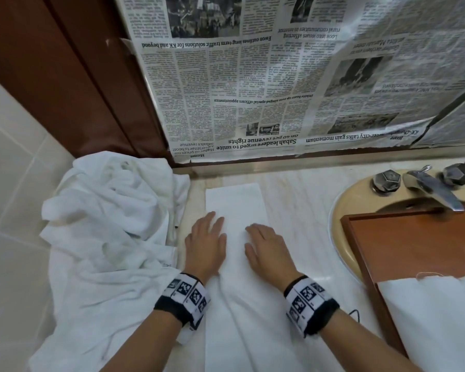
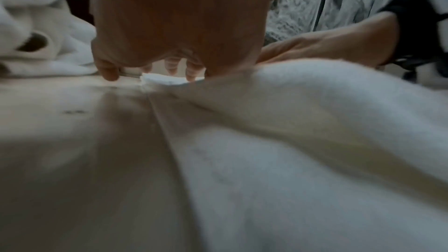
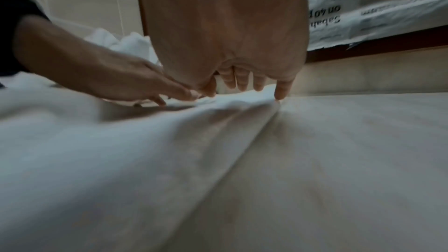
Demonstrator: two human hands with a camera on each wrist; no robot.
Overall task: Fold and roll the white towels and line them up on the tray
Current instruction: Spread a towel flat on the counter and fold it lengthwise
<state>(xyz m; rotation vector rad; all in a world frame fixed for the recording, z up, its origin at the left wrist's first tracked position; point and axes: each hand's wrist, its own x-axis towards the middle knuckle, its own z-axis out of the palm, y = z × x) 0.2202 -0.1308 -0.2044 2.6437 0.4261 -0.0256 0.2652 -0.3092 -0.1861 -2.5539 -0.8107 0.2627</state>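
Two hands flat on folded towel point(image 1: 236, 264), long narrow strip lying on bench point(image 1: 301, 210) between towel heap point(image 1: 105, 226) and tray point(image 1: 419, 248). Folding looks done on this one; rolling not yet begun. Heap at left unfolded. Tray over sink point(image 1: 341, 237) carries white towel point(image 1: 435, 318) at near end, shape unclear. Left hand point(image 1: 206, 244): grip spread, fingers straight, pressing strip's left edge. Right hand point(image 1: 269, 251): grip spread, fingers straight, pressing right side. Neither pinching cloth.
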